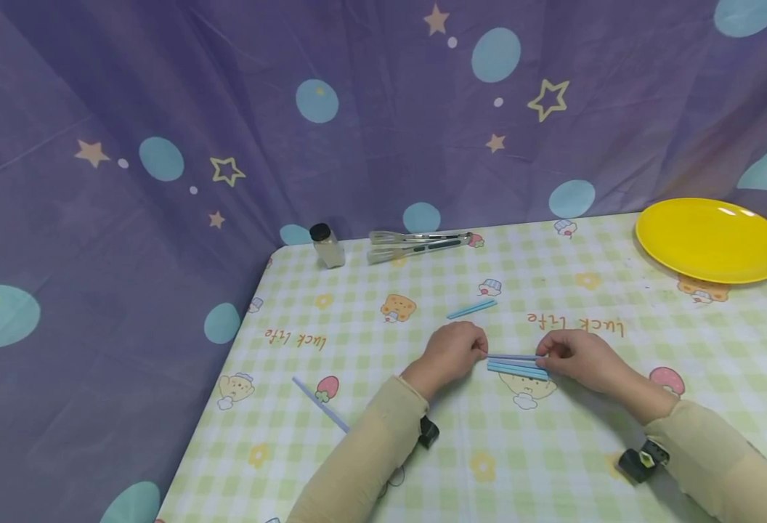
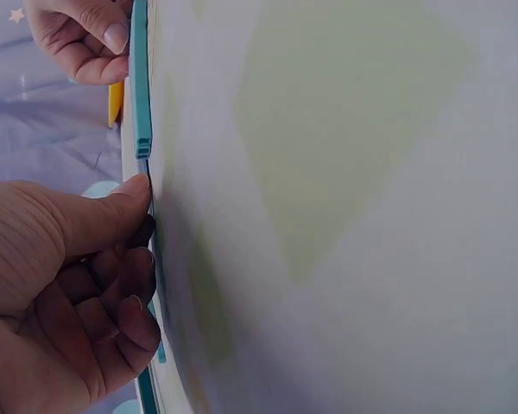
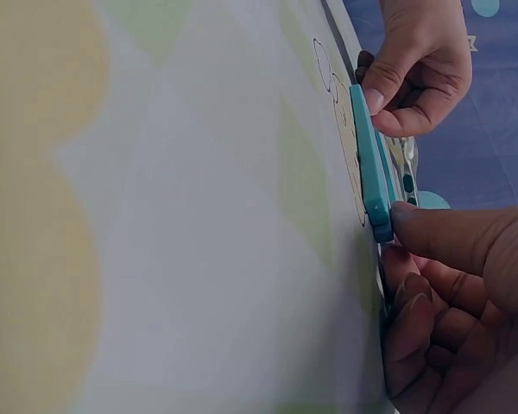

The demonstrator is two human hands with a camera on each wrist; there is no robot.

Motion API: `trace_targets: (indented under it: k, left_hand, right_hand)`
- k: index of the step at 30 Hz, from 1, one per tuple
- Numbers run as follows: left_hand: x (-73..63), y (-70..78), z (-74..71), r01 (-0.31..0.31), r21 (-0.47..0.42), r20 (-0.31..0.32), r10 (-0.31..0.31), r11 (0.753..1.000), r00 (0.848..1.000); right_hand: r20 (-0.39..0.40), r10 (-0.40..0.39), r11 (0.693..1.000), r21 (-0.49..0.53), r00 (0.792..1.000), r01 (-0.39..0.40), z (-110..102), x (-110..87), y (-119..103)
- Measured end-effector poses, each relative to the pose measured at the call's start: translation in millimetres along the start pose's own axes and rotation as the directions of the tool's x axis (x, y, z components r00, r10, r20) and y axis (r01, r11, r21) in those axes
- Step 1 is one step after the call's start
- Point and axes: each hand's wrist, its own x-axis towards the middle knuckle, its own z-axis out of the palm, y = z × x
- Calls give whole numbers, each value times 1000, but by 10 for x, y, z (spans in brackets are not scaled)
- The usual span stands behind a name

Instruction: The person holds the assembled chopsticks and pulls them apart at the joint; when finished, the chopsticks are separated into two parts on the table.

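A slim lavender bag clip (image 1: 512,357) lies between my two hands in the head view. My left hand (image 1: 452,354) pinches its left end between thumb and fingertips. At its right end, my right hand (image 1: 579,357) pinches with thumb and forefinger. Just in front of it, blue bag clips (image 1: 517,370) lie side by side on the cloth. The right wrist view shows a teal clip (image 3: 369,164) close up, its near end at my right thumb. Farther back lies another light-blue clip (image 1: 471,309). An unfolded lavender clip (image 1: 320,404) rests at the left, partly behind my left sleeve.
A jar with a black lid (image 1: 327,247) and metal tongs (image 1: 416,245) are at the back edge of the checked tablecloth (image 1: 357,349). A yellow plate (image 1: 712,240) sits at the back right. A purple curtain (image 1: 383,109) hangs behind the table.
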Motion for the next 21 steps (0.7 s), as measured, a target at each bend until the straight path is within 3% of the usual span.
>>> trace_targets:
  k: [12,21]
  left_hand:
    - [-1,-122,-56,101,61,-74,-97,993,993]
    - [112,-213,-116,250,118,-135,-234,961,963]
  right_hand:
    - [-9,17,1000,-7,1000,-17,-1,1,3]
    - [-23,-2,1000,0,1000,2,10,-17,-8]
